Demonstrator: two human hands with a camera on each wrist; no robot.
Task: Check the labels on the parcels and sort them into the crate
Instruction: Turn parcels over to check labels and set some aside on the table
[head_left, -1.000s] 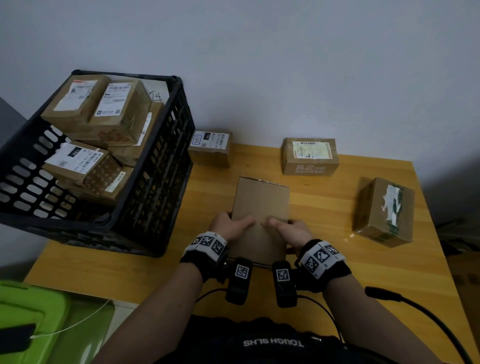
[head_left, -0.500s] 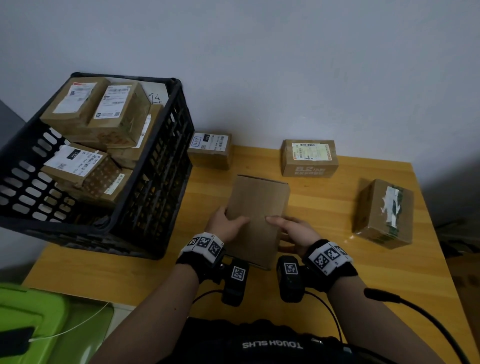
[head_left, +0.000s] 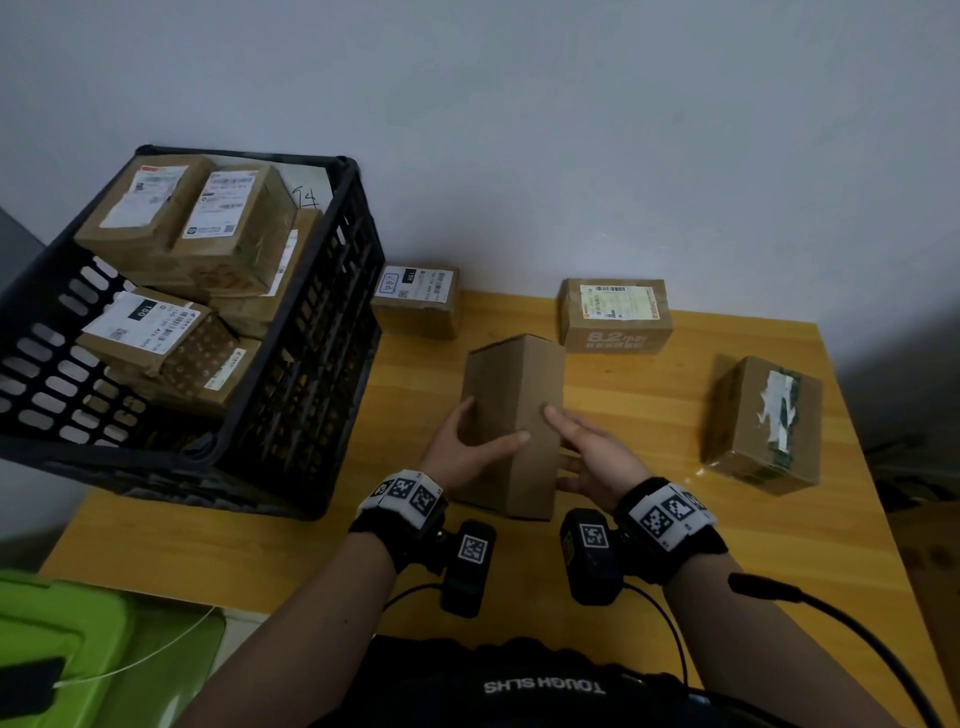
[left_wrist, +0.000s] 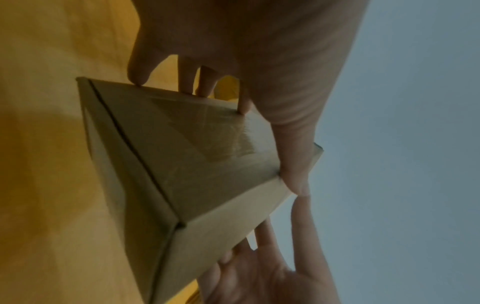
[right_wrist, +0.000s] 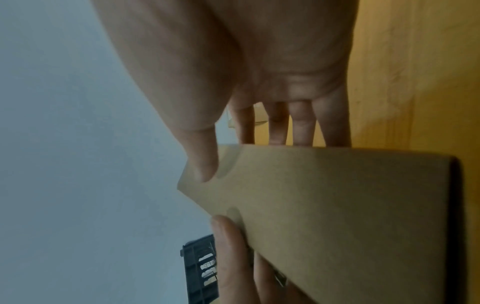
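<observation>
A plain brown parcel (head_left: 511, 415) is held above the wooden table (head_left: 649, 405), tilted so that one long edge points up. No label shows on the faces I see. My left hand (head_left: 462, 447) grips its left side, thumb across the near face. My right hand (head_left: 582, 447) holds the right side, thumb on top and fingers behind. The left wrist view shows the parcel's (left_wrist: 194, 164) taped end. In the right wrist view a bare face of the parcel (right_wrist: 337, 216) fills the middle. The black crate (head_left: 311, 338) at left holds several labelled parcels.
Three more parcels lie on the table: one beside the crate (head_left: 415, 301), one at the back (head_left: 615, 314), and one with torn tape at the right (head_left: 763, 423). A green bin (head_left: 62, 634) sits below the table's left corner. A wall runs behind.
The parcel has been turned about its long axis, from lying flat to standing on edge. My hands have moved apart along its sides.
</observation>
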